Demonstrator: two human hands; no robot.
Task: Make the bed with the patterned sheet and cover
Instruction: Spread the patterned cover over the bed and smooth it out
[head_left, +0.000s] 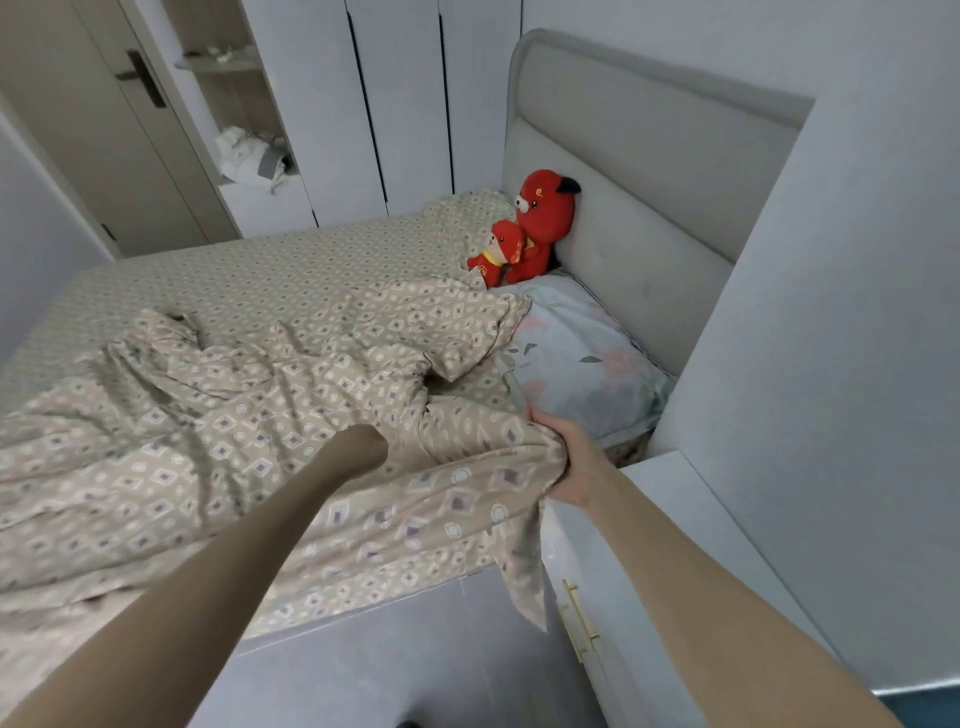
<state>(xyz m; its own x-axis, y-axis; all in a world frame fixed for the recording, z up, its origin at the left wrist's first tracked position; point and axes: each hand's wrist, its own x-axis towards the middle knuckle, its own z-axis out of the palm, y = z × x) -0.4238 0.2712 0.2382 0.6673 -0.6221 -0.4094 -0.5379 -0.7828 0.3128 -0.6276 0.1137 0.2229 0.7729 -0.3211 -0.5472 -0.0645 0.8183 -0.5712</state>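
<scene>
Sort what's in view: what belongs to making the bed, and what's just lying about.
Job: patterned cover, bunched; patterned sheet; right hand gripping the cover's corner; left hand, fingers hidden in the cover.
Lying about: large red plush toy; small red plush toy; floral pillow; bedside cabinet.

bed (649, 208): we see sheet (260, 270) spread flat
near side: cover (208, 415), crumpled
head end: floral pillow (576, 358), two red plush toys (540, 223)

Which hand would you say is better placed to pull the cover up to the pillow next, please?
Right. The right hand grips the cover by its edge beside the pillow, so it could likely pull at once. The left hand is farther down, its fingers hidden in folds.
</scene>
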